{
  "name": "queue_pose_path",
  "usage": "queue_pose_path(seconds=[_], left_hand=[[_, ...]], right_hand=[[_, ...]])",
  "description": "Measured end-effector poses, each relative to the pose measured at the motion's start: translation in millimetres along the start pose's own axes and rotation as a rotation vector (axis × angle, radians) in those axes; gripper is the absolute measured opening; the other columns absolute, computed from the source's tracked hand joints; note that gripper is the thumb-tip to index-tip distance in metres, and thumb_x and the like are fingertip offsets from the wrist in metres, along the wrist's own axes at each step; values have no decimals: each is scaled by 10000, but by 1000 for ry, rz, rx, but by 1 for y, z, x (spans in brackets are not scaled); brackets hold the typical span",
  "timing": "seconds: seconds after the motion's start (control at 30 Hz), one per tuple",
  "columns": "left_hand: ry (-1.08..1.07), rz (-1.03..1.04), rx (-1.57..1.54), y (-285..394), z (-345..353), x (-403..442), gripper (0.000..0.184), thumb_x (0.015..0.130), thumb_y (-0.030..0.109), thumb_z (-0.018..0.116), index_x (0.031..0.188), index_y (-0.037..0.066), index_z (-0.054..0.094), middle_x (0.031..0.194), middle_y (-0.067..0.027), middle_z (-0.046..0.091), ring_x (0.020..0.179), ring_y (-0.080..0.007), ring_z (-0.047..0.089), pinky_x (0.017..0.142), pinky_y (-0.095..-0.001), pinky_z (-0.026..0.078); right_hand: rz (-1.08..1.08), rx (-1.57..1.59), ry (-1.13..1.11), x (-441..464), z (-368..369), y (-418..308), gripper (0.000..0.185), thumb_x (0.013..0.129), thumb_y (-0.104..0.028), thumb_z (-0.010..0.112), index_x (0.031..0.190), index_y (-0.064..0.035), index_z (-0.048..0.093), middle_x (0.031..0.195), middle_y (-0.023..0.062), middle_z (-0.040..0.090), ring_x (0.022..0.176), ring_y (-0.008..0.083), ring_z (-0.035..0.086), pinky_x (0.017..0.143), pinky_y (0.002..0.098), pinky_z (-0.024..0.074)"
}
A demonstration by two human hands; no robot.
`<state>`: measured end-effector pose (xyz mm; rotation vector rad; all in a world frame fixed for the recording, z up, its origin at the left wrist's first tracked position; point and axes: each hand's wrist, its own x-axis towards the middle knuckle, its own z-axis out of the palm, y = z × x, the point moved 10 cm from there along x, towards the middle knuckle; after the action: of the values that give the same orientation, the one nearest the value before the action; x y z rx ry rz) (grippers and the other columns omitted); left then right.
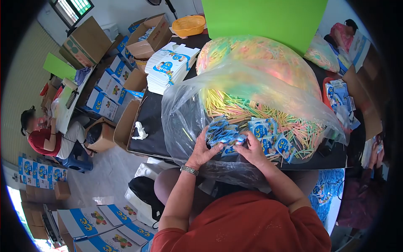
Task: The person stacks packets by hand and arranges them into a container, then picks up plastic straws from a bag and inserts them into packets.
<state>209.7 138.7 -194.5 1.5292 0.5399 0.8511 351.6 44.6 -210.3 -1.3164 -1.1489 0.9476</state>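
Observation:
My left hand [204, 152] is closed round a bunch of blue packets [221, 132], gathered with their crimped edges showing. At the right side of the bunch, my right hand [252, 150] pinches the packets between thumb and fingers. Both hands are over the near edge of a large clear plastic bag [180, 115]. Inside the open bag lie many thin sticks [235, 105] in yellow, green and pink. Several loose blue and white packets [285, 147] rest on the sticks just right of my right hand.
Flat printed cartons [168, 67] are stacked behind left, near a yellow basket [188, 26]. A green panel [264, 21] stands at the back. One person [44, 136] sits far left; others are at right. An open box [126, 126] adjoins the table's left edge.

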Motion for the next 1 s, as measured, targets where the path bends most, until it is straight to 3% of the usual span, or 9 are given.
queue_pose_path(seconds=[0.07, 0.17, 0.23, 0.37, 0.53, 0.7, 0.77, 0.93, 1.0], left_hand=[[15, 8, 16, 2, 0, 0, 679, 728, 310, 782, 1234, -19, 469, 1079, -135, 624, 1012, -222, 594, 912, -345, 446], [40, 13, 33, 1, -1, 0, 646, 737, 282, 775, 1225, -16, 476, 1079, -130, 623, 1008, -217, 596, 909, -343, 448], [21, 8, 9, 3, 0, 1, 633, 739, 272, 771, 1224, -12, 480, 1077, -128, 625, 1001, -217, 596, 907, -339, 449], [29, -21, -14, -4, -3, 3, 713, 710, 349, 794, 1238, -5, 471, 1093, -134, 624, 1018, -250, 603, 915, -360, 448], [-86, 224, -24, 20, 11, 2, 1131, 560, 554, 833, 1371, -17, 290, 1163, -152, 607, 1114, -314, 581, 953, -395, 433], [-60, 31, 116, 2, 10, 2, 1006, 528, 159, 876, 1351, 18, 316, 1156, -135, 617, 1082, -275, 604, 940, -363, 463], [-85, 63, 165, 10, 12, 4, 980, 526, 152, 874, 1336, 28, 336, 1143, -129, 622, 1072, -268, 609, 937, -359, 466], [-82, 110, 279, 18, 15, 4, 954, 516, 143, 871, 1317, 44, 363, 1118, -117, 632, 1052, -258, 619, 932, -359, 472], [-43, 94, 298, 20, 11, 4, 962, 513, 152, 874, 1321, 49, 362, 1116, -114, 632, 1053, -254, 618, 929, -359, 474]], right_hand=[[80, 100, 6, -3, 0, 9, 464, 748, -88, 745, 1128, -29, 485, 1022, 99, 532, 935, 194, 546, 821, 306, 443], [-240, -273, -41, -7, 2, -17, 498, 756, -78, 745, 1166, -23, 468, 1033, 95, 552, 922, 174, 567, 828, 309, 457], [-476, -490, -31, -13, 13, -41, 601, 715, -84, 762, 1217, -10, 440, 1129, 159, 549, 1015, 275, 568, 887, 371, 443], [-457, -568, 30, -8, 22, -57, 732, 655, -125, 795, 1263, -16, 403, 1221, 190, 485, 1105, 363, 493, 934, 437, 399], [-351, -685, 83, 3, 34, -48, 909, 625, -156, 803, 1364, 0, 299, 1269, 209, 452, 1160, 399, 447, 953, 471, 368], [-381, -552, -143, 10, 18, -39, 894, 636, -103, 780, 1385, -11, 300, 1285, 185, 464, 1165, 359, 476, 1001, 461, 351], [32, 217, -210, 21, -4, -9, 791, 810, 5, 623, 1460, -66, 179, 1292, 128, 451, 1088, 188, 513, 898, 321, 436], [-130, -313, -125, 50, 0, -18, 139, 872, 6, 578, 1008, -7, 605, 955, 21, 609, 843, 115, 564, 762, 249, 449], [-210, -231, -21, 50, 0, -24, 160, 877, 8, 567, 1033, -16, 596, 956, 16, 602, 843, 114, 561, 757, 252, 449]])
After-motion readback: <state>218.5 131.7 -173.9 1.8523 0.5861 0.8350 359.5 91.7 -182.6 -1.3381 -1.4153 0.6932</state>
